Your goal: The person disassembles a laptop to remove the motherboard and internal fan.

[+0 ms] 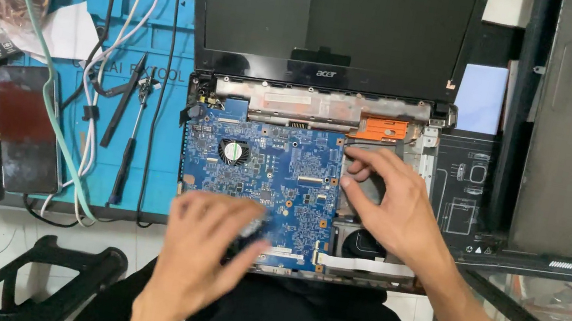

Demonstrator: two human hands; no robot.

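**Hands on opened laptop board**

With the laptop [329,90] opened up at frame centre, I see my left hand [205,248] blurred, fingers loosely spread over the blue motherboard [276,170]; right hand [391,201] fingers curled, touching its right edge.

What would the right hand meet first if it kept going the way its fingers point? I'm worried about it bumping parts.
The right hand points left and slightly up. Its fingertips already sit at the right edge of the blue circuit board, so the board comes first, though height above it is unclear.
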